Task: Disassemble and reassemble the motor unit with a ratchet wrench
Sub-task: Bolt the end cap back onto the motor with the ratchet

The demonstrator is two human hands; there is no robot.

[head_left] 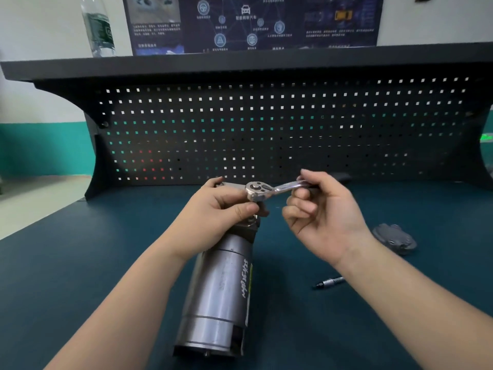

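Both hands busy: left hand (224, 206) clamped round the top of the motor (221, 295) lying on the worktop (80, 276), right hand (320, 209) pinching the wrench (269, 189) handle on a fastener, one cover (394, 237) already off, so I'd guess still early disassembly.

motor unit (221, 289) lying mid-worktop (80, 263), long axis front to back, ratchet wrench (269, 190) over its far end, cover plate (394, 237) right of it, pen (329, 283) in front of plate, pegboard (266, 124) along back edge, bottle (98, 28) on shelf (266, 62) above, left end
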